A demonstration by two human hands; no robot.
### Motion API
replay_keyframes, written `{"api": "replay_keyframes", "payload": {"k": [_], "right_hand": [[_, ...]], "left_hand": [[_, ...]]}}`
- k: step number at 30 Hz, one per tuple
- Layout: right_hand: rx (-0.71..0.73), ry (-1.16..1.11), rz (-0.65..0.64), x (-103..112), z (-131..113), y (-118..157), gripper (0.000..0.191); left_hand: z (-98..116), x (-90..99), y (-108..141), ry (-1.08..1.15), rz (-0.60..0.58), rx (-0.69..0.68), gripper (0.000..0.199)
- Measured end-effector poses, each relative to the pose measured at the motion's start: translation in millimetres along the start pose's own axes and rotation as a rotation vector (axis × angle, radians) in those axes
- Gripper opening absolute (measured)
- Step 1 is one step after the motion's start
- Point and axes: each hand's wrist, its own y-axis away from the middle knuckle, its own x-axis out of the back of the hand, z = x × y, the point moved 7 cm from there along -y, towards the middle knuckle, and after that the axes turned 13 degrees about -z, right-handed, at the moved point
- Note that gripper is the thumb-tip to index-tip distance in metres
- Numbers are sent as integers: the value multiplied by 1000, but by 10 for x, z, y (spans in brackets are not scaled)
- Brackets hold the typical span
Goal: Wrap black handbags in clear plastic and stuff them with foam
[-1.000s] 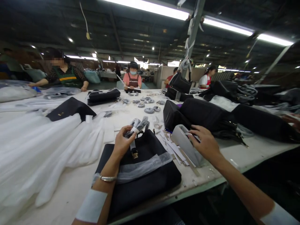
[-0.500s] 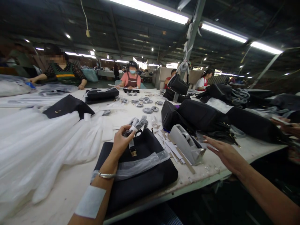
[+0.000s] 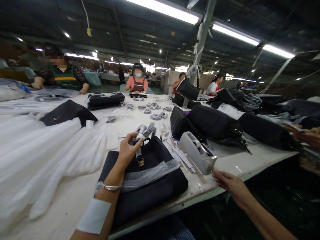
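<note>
My left hand (image 3: 128, 148) is closed around a folded grey bag strap (image 3: 147, 131) in clear plastic with a white band round it. It holds the bundle just above a black handbag (image 3: 152, 186) lying on the table. A gold clasp (image 3: 140, 162) hangs below the strap, and a strip of clear plastic wrap (image 3: 150, 173) crosses the bag. My right hand (image 3: 231, 185) is at the front end of a grey tape dispenser (image 3: 197, 153), thumb and fingers pinched together by its cutter. Any tape between those fingertips is too fine to make out.
White foam sheets (image 3: 50, 156) cover the left of the table. Paper strips (image 3: 181, 155) lie beside the dispenser. Black bags (image 3: 215, 123) are piled at the right, and coiled straps (image 3: 156, 116) lie farther back. Several co-workers are around, one across the table (image 3: 136, 81).
My right hand has come down and left to the dispenser's front end, its outstretched fingers now pinched. The left hand still holds the strap over the bag. The view has shifted slightly.
</note>
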Motion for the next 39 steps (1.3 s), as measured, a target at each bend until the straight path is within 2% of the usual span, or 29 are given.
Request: {"api": "replay_keyframes", "payload": {"k": [2,4,8,11,15,18,22,31,35,39], "right_hand": [[102,70,-5,-117,-132,79,41],[221,149,-68,-365,-375,152,43],[404,208,-281,-1156,-911,156,38],[477,148,-436,-1837,-1189,48,37],[527,85,-561,-2639,-1382,-121,38],[546,91,-591,-3021,-1441,-226,37],[520,117,-542,-3179,-1442,-344,36],[448,177,-524,-3137,-1361,-410,39],[481,283,-546,-3130,-1341,-444,36],[535,275,-603,-3164,-1304,-479,26]], "left_hand": [[5,-16,-4,-2,-9,-15,35],[17,-31,-6,-7,-14,-30,36],[53,-52,3,-28,-7,-55,35],[63,-54,13,-37,9,-78,36],[56,-39,20,-99,42,-91,39],[81,-27,35,-143,67,-117,40],[125,-6,50,-176,96,-145,38],[149,6,43,-173,67,-172,34],[133,2,50,-210,52,-168,38],[106,7,54,-214,64,-156,44]]}}
